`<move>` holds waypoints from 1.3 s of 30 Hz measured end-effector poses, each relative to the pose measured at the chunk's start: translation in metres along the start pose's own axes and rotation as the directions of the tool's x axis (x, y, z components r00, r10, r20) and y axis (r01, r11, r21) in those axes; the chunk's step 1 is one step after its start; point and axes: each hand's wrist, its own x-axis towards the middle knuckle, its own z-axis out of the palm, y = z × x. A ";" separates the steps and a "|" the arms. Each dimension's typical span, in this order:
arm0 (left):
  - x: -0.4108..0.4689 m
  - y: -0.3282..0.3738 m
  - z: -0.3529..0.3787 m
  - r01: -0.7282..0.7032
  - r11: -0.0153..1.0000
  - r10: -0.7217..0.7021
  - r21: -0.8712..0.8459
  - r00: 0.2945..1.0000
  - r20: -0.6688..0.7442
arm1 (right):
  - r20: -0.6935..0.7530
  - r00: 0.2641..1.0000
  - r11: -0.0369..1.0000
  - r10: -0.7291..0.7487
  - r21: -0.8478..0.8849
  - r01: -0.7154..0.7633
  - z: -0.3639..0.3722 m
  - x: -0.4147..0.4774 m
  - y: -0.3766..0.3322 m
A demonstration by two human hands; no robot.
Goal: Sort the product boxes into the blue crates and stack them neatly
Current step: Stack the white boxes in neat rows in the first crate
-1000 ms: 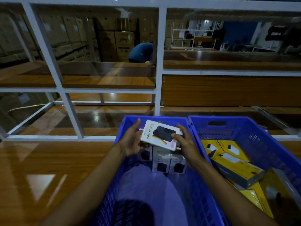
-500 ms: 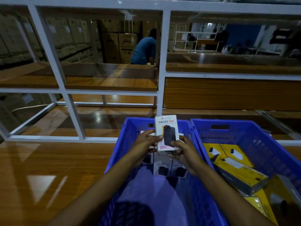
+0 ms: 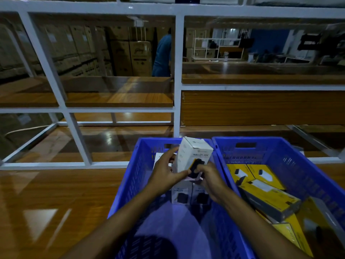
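Both hands grip the white cardboard product box [image 3: 193, 155], near-upright, over the far end of the left blue plastic crate [image 3: 130, 184]: left hand [image 3: 164, 177] curled round its left side, right hand [image 3: 210, 179] clamped on the lower right corner. Matching white boxes [image 3: 180, 195] stand in that crate beneath it, count unclear in the dim light. Yellow flat boxes [image 3: 267, 195] lie jumbled in the right blue plastic crate [image 3: 308, 174].
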 end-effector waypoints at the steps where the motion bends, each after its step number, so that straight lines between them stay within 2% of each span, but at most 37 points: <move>1: -0.001 0.000 0.001 -0.055 0.994 0.059 0.092 0.998 -0.035 | 0.010 1.000 1.000 -0.005 0.002 0.005 0.001 0.000 0.000; 3: -0.005 0.003 0.006 -0.169 0.944 0.198 0.285 0.977 -0.076 | 0.012 1.000 1.000 0.001 0.029 -0.002 0.000 0.001 0.001; 5: -0.007 0.004 0.012 -0.204 0.877 0.273 0.435 0.956 -0.104 | 0.019 0.999 0.996 0.031 0.080 -0.032 -0.001 0.002 0.000; 9: -0.008 0.009 0.021 -0.176 0.842 0.291 0.510 0.944 -0.154 | 0.062 0.997 0.993 0.050 0.107 -0.057 -0.003 -0.002 -0.005; 13: -0.006 0.004 0.016 -0.141 0.916 0.218 0.376 0.961 -0.171 | 0.026 1.000 0.999 0.008 0.042 -0.010 -0.003 -0.002 -0.003; 18: -0.001 0.008 0.000 0.006 0.998 0.002 0.057 0.989 -0.147 | -0.044 0.971 0.958 -0.236 -0.179 0.225 0.000 -0.005 0.000; 22: 0.002 0.008 -0.014 0.120 0.981 -0.120 -0.155 0.993 0.009 | -0.059 0.938 0.900 -0.343 -0.307 0.310 0.001 -0.004 0.004; 26: 0.001 0.011 -0.023 0.320 0.878 -0.287 -0.357 0.947 0.141 | -0.034 0.917 0.863 -0.397 -0.353 0.361 0.000 -0.009 0.001; 30: 0.000 0.009 -0.027 0.398 0.840 -0.327 -0.369 0.914 0.241 | -0.013 0.906 0.832 -0.423 -0.401 0.383 0.001 -0.012 -0.001; 33: 0.001 0.012 -0.034 0.420 0.840 -0.345 -0.344 0.902 0.259 | 0.012 0.910 0.833 -0.414 -0.399 0.384 0.005 -0.016 -0.002; 39: 0.001 0.012 -0.055 0.558 0.769 -0.482 -0.312 0.827 0.289 | 0.183 0.928 0.832 -0.324 -0.411 0.371 0.012 -0.019 0.008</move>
